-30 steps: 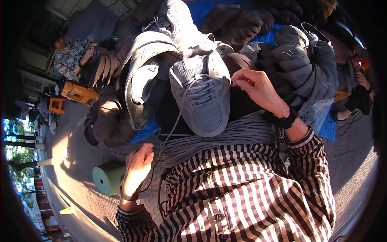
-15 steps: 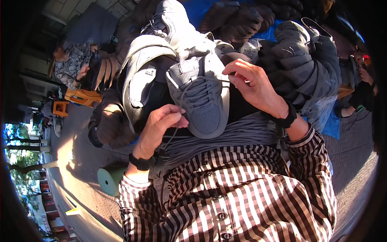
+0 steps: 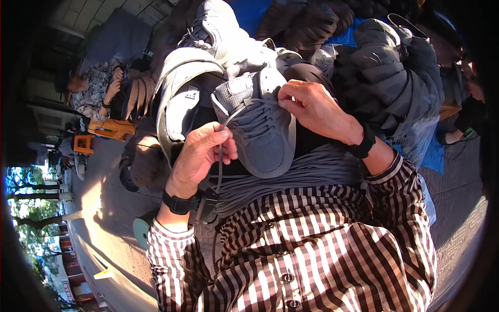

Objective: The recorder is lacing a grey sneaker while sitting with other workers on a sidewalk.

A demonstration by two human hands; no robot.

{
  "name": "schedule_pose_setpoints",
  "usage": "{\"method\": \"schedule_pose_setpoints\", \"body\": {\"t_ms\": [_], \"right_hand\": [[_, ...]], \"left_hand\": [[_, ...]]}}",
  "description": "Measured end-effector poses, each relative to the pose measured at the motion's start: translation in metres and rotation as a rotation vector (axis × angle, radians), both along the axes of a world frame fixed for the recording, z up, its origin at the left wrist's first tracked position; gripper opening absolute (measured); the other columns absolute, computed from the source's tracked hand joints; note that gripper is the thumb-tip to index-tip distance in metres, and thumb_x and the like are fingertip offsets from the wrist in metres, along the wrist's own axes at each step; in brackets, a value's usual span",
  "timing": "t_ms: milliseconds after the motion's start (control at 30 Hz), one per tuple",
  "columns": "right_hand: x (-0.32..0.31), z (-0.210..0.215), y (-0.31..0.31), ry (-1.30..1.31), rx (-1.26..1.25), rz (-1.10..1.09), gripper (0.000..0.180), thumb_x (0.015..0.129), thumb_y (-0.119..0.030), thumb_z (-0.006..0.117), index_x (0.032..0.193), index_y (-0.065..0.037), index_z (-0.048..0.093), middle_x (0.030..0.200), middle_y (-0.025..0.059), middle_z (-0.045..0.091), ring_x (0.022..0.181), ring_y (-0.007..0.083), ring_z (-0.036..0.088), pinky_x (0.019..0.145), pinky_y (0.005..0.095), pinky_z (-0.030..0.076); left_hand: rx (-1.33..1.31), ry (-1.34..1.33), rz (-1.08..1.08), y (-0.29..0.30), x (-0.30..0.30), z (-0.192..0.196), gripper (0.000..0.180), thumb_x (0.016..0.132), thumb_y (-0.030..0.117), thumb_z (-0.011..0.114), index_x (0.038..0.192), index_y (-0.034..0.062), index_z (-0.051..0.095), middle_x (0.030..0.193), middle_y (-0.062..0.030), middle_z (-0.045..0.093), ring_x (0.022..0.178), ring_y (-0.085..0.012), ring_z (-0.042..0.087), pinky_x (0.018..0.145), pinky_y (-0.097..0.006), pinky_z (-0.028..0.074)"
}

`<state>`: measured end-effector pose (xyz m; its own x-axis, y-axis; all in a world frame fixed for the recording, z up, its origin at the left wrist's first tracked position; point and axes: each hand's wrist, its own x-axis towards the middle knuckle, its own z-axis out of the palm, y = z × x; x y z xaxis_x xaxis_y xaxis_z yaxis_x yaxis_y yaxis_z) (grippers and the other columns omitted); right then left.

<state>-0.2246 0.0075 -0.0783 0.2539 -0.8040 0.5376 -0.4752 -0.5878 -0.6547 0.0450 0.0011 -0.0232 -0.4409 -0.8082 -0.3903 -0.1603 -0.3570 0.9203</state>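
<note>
A grey sneaker (image 3: 263, 151) lies in front of me, toe toward my body, its grey shoelace (image 3: 260, 124) threaded crosswise over the tongue. My left hand (image 3: 204, 151) pinches one length of this lace between thumb and fingers at the shoe's left edge; the loose end hangs down below it. At the upper right eyelets, my right hand (image 3: 312, 109) is closed, thumb against forefinger, where the other part of the lace runs into its fingertips. The tip in those fingers is hidden. Across my lap, under the toe, lies a thick bundle of grey laces (image 3: 322, 169).
More grey shoes (image 3: 215, 26) pile up behind, with an upturned one (image 3: 179, 112) left of the sneaker. Stacked dark shoe parts (image 3: 384, 78) stand at right beside clear plastic. Another person (image 3: 99, 91) sits at far left near an orange stool (image 3: 83, 144). A green roll (image 3: 141, 231) lies low left.
My right hand has come left and slightly down, closer to the eyelets. My left hand has risen and moved a little left, drawing its lace up with it.
</note>
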Motion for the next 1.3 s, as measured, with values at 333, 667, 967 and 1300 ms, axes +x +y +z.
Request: {"method": "schedule_pose_setpoints", "body": {"t_ms": [333,667,967,1300], "right_hand": [[-0.005,-0.003,-0.009,-0.091,0.246,0.025,0.008,0.090,-0.006,0.058,0.087,0.002,0.057,0.069,0.0085,0.057,0.063,0.0160,0.058,0.063,0.0282,0.048],[-0.012,-0.009,-0.011,-0.173,0.248,0.002,0.010,0.085,-0.010,0.062,0.087,0.000,0.061,0.073,0.0124,0.061,0.069,0.0241,0.060,0.066,0.0324,0.047],[-0.022,-0.014,-0.022,-0.151,0.256,0.060,0.008,0.087,-0.006,0.064,0.092,0.000,0.060,0.077,0.0012,0.054,0.070,0.0091,0.051,0.067,0.0252,0.045],[-0.014,0.015,-0.008,-0.061,0.014,-0.059,0.015,0.082,-0.004,0.063,0.097,-0.005,0.062,0.080,0.0075,0.060,0.068,0.0218,0.059,0.063,0.0333,0.046]], "left_hand": [[-0.248,-0.312,-0.077,0.001,-0.012,0.030,0.020,0.091,0.021,0.060,0.085,0.0016,0.062,0.050,-0.0026,0.049,0.041,-0.0114,0.044,0.042,-0.024,0.035],[-1.510,-0.998,-0.185,-0.001,0.008,0.000,0.004,0.089,0.010,0.059,0.091,0.0066,0.058,0.056,-0.0107,0.053,0.052,-0.0289,0.059,0.047,-0.037,0.044],[-1.022,-0.584,0.045,-0.005,-0.004,0.013,0.013,0.094,0.011,0.055,0.091,0.0012,0.062,0.066,-0.0065,0.062,0.057,-0.0122,0.061,0.054,-0.026,0.047],[-1.041,-0.676,-0.039,0.008,-0.009,0.023,0.010,0.092,0.010,0.056,0.093,0.0007,0.062,0.066,-0.0065,0.061,0.059,-0.0133,0.060,0.056,-0.027,0.048]]}}
